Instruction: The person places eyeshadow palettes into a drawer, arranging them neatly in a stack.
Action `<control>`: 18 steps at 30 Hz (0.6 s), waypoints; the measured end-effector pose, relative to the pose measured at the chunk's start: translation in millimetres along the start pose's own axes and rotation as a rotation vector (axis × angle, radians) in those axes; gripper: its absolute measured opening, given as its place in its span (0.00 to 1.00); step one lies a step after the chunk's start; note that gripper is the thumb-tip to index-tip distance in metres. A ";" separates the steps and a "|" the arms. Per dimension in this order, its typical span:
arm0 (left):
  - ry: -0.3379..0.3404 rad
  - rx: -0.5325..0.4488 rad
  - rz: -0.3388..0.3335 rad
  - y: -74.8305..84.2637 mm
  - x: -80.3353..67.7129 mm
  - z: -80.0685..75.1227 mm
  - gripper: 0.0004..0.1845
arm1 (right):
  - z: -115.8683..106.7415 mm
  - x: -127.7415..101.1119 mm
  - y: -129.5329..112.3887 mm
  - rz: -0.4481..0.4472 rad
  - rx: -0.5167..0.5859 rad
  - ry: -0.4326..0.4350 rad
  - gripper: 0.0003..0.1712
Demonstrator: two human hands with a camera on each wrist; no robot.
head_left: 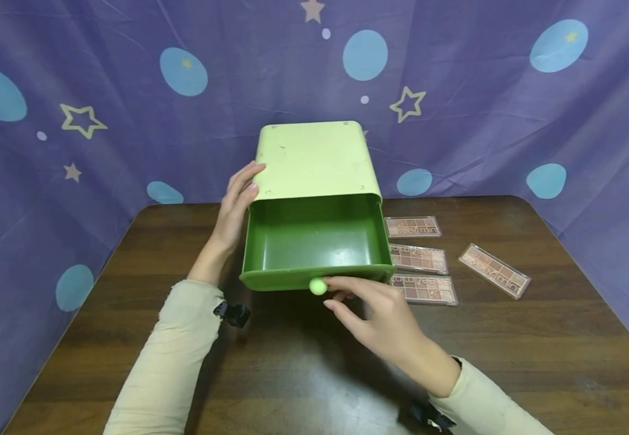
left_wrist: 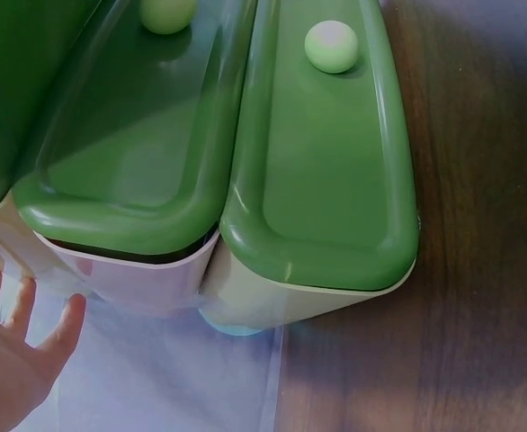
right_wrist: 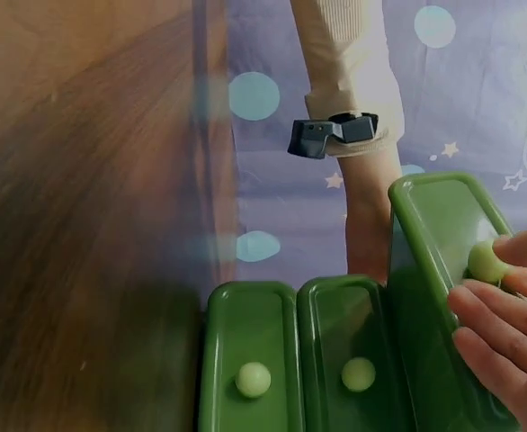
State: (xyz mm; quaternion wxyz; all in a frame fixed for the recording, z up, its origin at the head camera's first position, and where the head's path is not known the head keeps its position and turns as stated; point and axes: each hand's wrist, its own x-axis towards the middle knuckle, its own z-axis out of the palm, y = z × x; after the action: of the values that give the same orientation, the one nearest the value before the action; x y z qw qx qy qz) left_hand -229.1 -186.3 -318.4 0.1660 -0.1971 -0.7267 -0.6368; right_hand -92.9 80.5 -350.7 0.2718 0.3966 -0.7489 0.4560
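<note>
A small cabinet (head_left: 316, 160) with a pale green casing stands on the table, its top drawer (head_left: 316, 238) pulled out toward me and bare inside. Fingers of my left hand (head_left: 232, 211) rest against the casing's left side near its upper edge, spread in the left wrist view. At the drawer's front, my right hand (head_left: 382, 314) pinches the round light green knob (head_left: 318, 286) between its fingers, while the thumb stays apart below it. Two lower drawers, with their own knobs (right_wrist: 253, 380), appear closed or nearly so in the right wrist view.
Three eyeshadow palettes (head_left: 420, 258) lie in a column right of the cabinet, partly hidden by it. Another palette (head_left: 495, 271) lies slanted farther right. A purple curtain (head_left: 455, 151) with stars and blue spots hangs behind the brown wooden table (head_left: 537, 350).
</note>
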 end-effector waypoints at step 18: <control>-0.011 -0.001 0.013 -0.6 -0.9 -0.9 0.27 | -55.1 -38.5 38.4 0.002 0.052 -0.262 0.15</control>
State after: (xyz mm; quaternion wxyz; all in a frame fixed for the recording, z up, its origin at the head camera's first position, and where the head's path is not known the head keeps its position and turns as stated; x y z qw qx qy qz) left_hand -228.6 -187.4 -319.3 0.1660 -0.2051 -0.7260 -0.6350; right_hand -102.1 153.8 -374.2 0.1605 0.4589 -0.7664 0.4198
